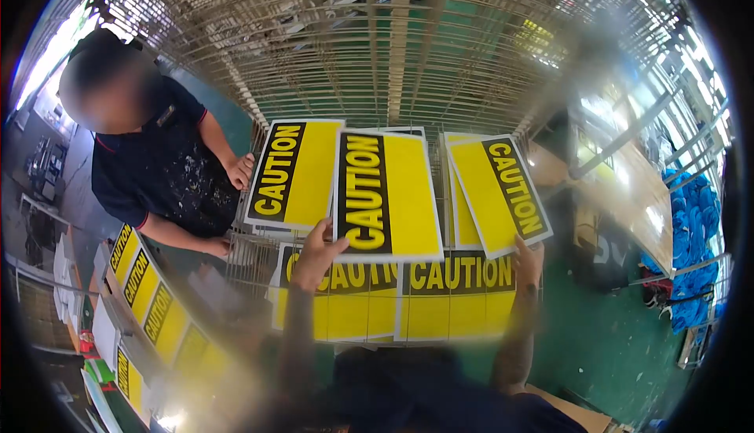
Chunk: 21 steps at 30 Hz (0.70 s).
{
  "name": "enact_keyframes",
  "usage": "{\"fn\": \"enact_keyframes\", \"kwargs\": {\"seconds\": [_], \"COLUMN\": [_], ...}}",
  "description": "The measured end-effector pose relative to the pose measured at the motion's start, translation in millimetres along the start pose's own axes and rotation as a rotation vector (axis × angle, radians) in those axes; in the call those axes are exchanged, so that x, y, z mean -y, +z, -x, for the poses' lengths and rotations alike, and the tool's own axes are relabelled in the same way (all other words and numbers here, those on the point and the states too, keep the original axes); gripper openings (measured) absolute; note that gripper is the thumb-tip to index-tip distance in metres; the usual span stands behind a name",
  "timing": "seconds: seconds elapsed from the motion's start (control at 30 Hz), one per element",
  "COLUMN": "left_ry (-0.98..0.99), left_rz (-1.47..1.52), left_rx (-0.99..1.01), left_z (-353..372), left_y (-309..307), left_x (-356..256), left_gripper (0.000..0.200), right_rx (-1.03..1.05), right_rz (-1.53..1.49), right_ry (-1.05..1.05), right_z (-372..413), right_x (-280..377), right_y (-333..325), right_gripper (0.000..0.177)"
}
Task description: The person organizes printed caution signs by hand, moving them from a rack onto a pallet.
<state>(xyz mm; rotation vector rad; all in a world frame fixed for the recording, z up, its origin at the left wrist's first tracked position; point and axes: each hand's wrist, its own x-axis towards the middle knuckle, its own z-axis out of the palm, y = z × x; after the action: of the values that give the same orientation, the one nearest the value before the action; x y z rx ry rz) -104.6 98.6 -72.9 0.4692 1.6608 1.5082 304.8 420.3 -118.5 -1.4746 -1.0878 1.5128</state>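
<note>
My left hand [316,256] grips the lower left corner of a yellow and black CAUTION sign [404,197], thumb over its face. The sign overlaps another CAUTION sign [302,174] to its left. My right hand [528,262] pinches the bottom corner of a tilted CAUTION sign [491,190], which partly covers another yellow sheet. Below, more signs show through the wires of a rack, among them a CAUTION sign [452,307] lying between my forearms.
A co-worker [165,150] stands at the left with a hand on the rack's side. Wire racks [399,56] rise ahead. More signs [157,315] lie at lower left. A wooden board [636,197] and blue bundles [695,237] are at the right.
</note>
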Motion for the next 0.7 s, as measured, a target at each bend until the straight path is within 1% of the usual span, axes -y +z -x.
{"fn": "enact_keyframes", "kwargs": {"seconds": [0.03, 0.07, 0.1, 0.13, 0.17, 0.2, 0.23, 0.27, 0.3, 0.33, 0.37, 0.4, 0.47, 0.57, 0.67, 0.7], "left_ry": [0.034, 0.06, 0.18, 0.099, 0.217, 0.348, 0.402, 0.471, 0.501, 0.535, 0.613, 0.689, 0.659, 0.294, 0.146, 0.047], "left_rz": [-0.193, -0.388, -0.42, -0.609, -0.794, -0.981, -0.93, -0.865, -0.848, -0.829, -0.798, -0.768, -0.826, -0.925, -1.039, -0.955], "left_rx": [-0.006, -0.012, -0.06, -0.131, -0.204, -0.271, -0.282, -0.282, -0.256, -0.231, -0.232, -0.238, -0.339, -0.357, -0.226, -0.199], "left_z": [16, 34, 41, 48, 45, 35, 22, 10, -7, -28, -53, -80, -133, -159, -173, -177], "left_y": [-10, -21, -23, -29, -30, -31, -27, -18, -7, 2, 9, 14, 24, 33, 28, 25], "left_x": [7, 15, 18, 22, 25, 26, 21, 12, 9, 7, 9, 15, 22, -7, -29, -35], "left_gripper": [0.07, 0.069, 0.076, 0.077, 0.075, 0.074, 0.067, 0.054, 0.047, 0.04, 0.034, 0.03, 0.03, 0.034, 0.034, 0.03], "right_rx": [0.037, 0.034, 0.03, 0.009, -0.012, -0.083, -0.062, -0.078, -0.095, -0.143, -0.11, -0.105, -0.088, -0.218, -0.124, -0.042], "right_rz": [-0.086, -0.094, -0.103, -0.083, -0.062, 0.006, 0.063, 0.045, 0.026, -0.07, -0.063, -0.118, -0.228, -0.321, -0.412, -0.512], "right_ry": [0.041, 0.009, -0.02, -0.007, 0.007, 0.057, -0.042, -0.035, -0.029, 0.078, 0.075, 0.052, 0.007, 0.045, 0.014, 0.048], "right_z": [2, -2, -5, -7, -4, -7, -10, -7, -3, 8, -6, -4, 1, 19, 19, 15], "right_x": [5, 4, 3, -1, 0, 0, -6, -5, -2, 11, -1, -2, -3, 2, -15, -24], "right_y": [-2, -2, -3, -5, -4, 1, 0, 2, 6, 15, 2, -2, -2, 4, -23, -36], "right_gripper": [0.052, 0.048, 0.045, 0.038, 0.031, 0.022, 0.02, 0.019, 0.018, 0.018, 0.017, 0.017, 0.018, 0.023, 0.027, 0.029]}}
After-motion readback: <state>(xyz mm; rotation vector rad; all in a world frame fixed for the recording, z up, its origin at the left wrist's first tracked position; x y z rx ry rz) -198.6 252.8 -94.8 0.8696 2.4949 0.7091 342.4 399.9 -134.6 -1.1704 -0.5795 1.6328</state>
